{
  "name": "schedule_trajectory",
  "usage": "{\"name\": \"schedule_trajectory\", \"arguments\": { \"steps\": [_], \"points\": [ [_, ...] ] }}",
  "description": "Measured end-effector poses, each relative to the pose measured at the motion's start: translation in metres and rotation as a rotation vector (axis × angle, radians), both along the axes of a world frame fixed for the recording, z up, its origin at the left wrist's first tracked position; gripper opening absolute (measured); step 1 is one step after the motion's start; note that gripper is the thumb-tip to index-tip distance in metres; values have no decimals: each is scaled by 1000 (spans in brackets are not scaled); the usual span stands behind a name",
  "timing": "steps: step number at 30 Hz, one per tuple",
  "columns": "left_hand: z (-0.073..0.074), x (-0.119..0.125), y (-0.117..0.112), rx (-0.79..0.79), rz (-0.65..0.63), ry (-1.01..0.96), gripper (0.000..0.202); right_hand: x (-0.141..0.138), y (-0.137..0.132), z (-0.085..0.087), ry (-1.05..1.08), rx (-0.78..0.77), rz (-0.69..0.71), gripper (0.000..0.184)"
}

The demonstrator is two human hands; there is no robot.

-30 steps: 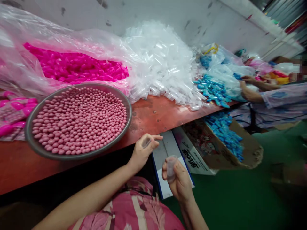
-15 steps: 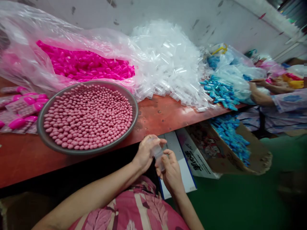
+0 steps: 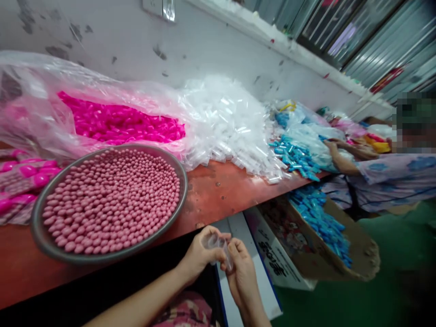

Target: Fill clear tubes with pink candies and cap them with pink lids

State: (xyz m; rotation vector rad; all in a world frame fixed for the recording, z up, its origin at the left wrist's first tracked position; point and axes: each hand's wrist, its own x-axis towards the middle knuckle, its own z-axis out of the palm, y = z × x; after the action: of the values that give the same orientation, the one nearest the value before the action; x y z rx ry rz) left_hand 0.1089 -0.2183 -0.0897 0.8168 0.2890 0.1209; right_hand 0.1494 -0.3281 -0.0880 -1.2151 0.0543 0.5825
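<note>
My left hand (image 3: 198, 255) is curled around small clear plastic tubes (image 3: 214, 243), below the table's front edge. Close beside it, my right hand (image 3: 242, 268) pinches the end of a clear tube between thumb and fingers. How many tubes there are I cannot tell. To the left of my hands, a grey metal bowl (image 3: 185, 188) full of pink balls (image 3: 116, 200) sits on the red table (image 3: 218, 193). A heap of similar clear tubes (image 3: 228, 125) lies behind, next to a plastic bag of bright pink caps (image 3: 126, 122).
Pink-capped tubes with balls inside (image 3: 29, 175) lie at far left. Blue pieces (image 3: 296, 156) lie on the table to the right. Below stands a cardboard box (image 3: 363, 263) holding more blue pieces. A co-worker's sleeve (image 3: 384, 170) and hands are at far right.
The view has tilted up, so table and bowl appear lower and more wall shows. My hands have come closer together around the clear tubes.
</note>
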Motion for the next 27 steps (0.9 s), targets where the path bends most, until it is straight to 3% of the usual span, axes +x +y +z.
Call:
{"name": "schedule_trajectory", "arguments": {
  "steps": [3, 7, 11, 13, 16, 19, 23, 27],
  "points": [
    [-2, 2, -1, 33, -5, 11, 45, 5, 9, -13, -56, -88, -50, 32],
    [-9, 5, 3, 120, 86, 17, 47, 6, 15, -24, -304, -345, -52, 33],
    [-10, 8, 13, 162, 187, 73, 42, 27, 21, -15, -633, -574, 125, 32],
    [-9, 11, 17, 123, 238, 93, 46, 59, 28, 0, -813, -646, 239, 34],
    [-6, 18, 19, 88, 263, 73, 50, 134, 50, 25, -1050, -889, 147, 39],
    [-2, 24, 22, 117, 291, 34, 47, 219, 85, 38, -1111, -1005, 108, 27],
    [-1, 31, 31, 115, 360, 69, 45, 299, 130, 34, -1139, -1183, 56, 23],
    [0, 34, 37, 144, 414, 125, 47, 327, 146, 24, -1155, -1260, 35, 18]
  ]
}}
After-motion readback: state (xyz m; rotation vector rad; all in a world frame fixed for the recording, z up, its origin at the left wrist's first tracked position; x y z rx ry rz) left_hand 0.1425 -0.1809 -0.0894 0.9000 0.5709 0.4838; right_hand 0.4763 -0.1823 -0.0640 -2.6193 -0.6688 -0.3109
